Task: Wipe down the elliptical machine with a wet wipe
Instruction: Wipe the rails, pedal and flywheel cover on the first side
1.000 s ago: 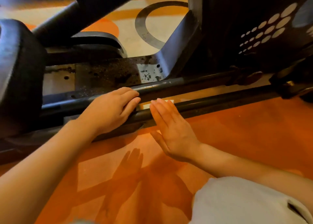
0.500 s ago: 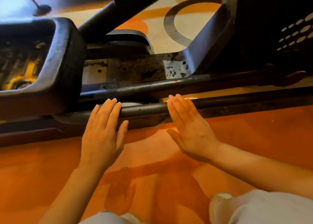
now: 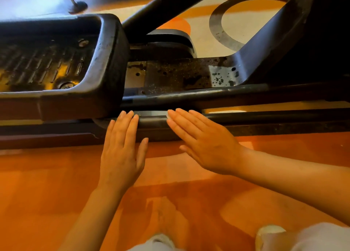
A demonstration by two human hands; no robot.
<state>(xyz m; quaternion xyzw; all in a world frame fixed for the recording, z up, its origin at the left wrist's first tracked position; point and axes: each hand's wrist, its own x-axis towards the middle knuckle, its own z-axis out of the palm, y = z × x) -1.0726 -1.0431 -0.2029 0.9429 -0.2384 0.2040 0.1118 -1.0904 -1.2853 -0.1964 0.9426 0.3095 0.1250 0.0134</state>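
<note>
Worn dark metal and scuffed plastic over a smooth orange floor.

The rail (image 3: 246, 117) is a dark round tube with a dull satin sheen, seemingly painted metal. The foot pedal (image 3: 106, 61) looks like moulded black plastic, its rim scuffed and greyed, its bed ribbed and set with shiny screw heads. The base plate (image 3: 180, 76) behind is flat metal, its dark coat speckled and flaked to bare pale patches, with rusty-looking spots. The floor (image 3: 47, 184) is smooth, faintly glossy orange with cream and grey printed shapes. The trouser knee (image 3: 312, 237) at the bottom is pale matt cloth.
</note>
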